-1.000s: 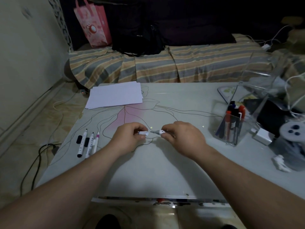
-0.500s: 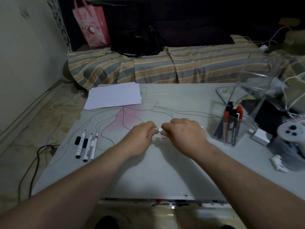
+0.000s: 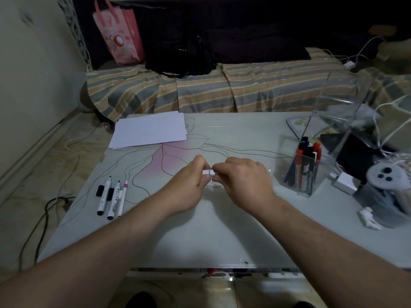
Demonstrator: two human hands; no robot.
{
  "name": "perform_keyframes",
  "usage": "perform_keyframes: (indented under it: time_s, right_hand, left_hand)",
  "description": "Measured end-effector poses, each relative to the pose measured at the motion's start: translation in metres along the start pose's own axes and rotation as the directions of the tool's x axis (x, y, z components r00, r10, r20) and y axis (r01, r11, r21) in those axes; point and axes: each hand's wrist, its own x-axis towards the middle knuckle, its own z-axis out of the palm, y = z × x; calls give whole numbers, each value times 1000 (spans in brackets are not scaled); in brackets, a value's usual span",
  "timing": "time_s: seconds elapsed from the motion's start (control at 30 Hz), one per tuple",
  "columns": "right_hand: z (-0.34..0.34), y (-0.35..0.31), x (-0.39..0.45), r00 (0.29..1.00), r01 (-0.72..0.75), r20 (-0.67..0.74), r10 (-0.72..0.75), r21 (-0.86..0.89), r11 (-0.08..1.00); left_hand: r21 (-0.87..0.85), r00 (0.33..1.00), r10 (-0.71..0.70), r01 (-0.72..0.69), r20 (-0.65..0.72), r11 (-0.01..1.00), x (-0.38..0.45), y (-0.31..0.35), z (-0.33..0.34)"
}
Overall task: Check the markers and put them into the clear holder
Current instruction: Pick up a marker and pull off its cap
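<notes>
A white marker (image 3: 209, 172) is pinched between my two hands at the middle of the table; only a short white stretch shows between the fingers. My left hand (image 3: 189, 177) grips one end and my right hand (image 3: 241, 177) grips the other, fingertips almost touching. The clear holder (image 3: 305, 187) stands to the right of my right hand, with several red, blue and black markers upright in it. Three markers (image 3: 112, 197) lie side by side near the table's left edge, with loose black caps beside them.
A stack of white paper (image 3: 150, 130) lies at the back left of the table (image 3: 211, 236). At the right are a larger clear container (image 3: 338, 107), a black object, a white adapter (image 3: 344, 181) and cables. A striped bed (image 3: 222, 90) with bags lies behind.
A second ago my hands were apart, the left with the cap and the right with the marker, its tip bare. They have come together and the cap now sits on the marker.
</notes>
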Motion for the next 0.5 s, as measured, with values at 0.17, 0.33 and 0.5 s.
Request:
perform_keyframes:
  time_s: [0.17, 0.33, 0.5]
  right_hand:
    - [-1, 0, -12, 999, -44, 18, 42, 97, 994]
    - [-9, 9, -21, 985, -127, 136, 105, 156, 980]
    - [-33, 40, -23, 849, -226, 509, 139, 113, 968]
  left_hand:
    - [45, 999, 12, -14, 31, 999, 1, 6, 1]
    - [-65, 999, -45, 45, 6, 997, 5, 20, 17]
    - [-428, 967, -238, 253, 90, 867, 19, 47, 44]
